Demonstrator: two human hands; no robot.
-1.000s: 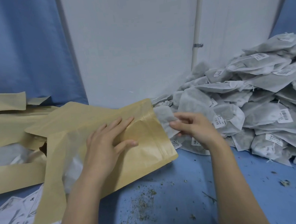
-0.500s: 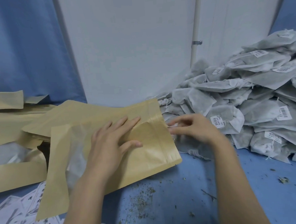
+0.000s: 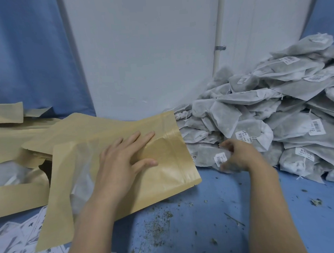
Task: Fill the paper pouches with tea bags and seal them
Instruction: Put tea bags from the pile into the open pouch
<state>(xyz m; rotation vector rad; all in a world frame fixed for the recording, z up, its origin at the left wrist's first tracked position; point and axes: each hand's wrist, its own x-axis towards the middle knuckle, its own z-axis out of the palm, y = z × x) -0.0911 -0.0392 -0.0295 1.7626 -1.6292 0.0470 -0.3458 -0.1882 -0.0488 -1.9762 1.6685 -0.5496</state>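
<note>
A brown paper pouch with a translucent window lies flat on the blue table, its mouth facing right. My left hand presses down on it with straight fingers. To the right rises a big pile of grey tea bags with white barcode tags. My right hand, blurred, is at the pile's left foot. Its fingers and thumb curl round a tea bag with a white tag, just right of the pouch mouth.
More brown pouches are stacked at the left, some showing tea bags through their windows. Printed white sheets lie at the bottom left. Loose tea crumbs are scattered over the blue table. A white wall with a pipe stands behind.
My right hand pushed a tea bag into the pouch mouth, then moved right to the pile and took hold of another bag. My left hand stayed flat on the pouch.
</note>
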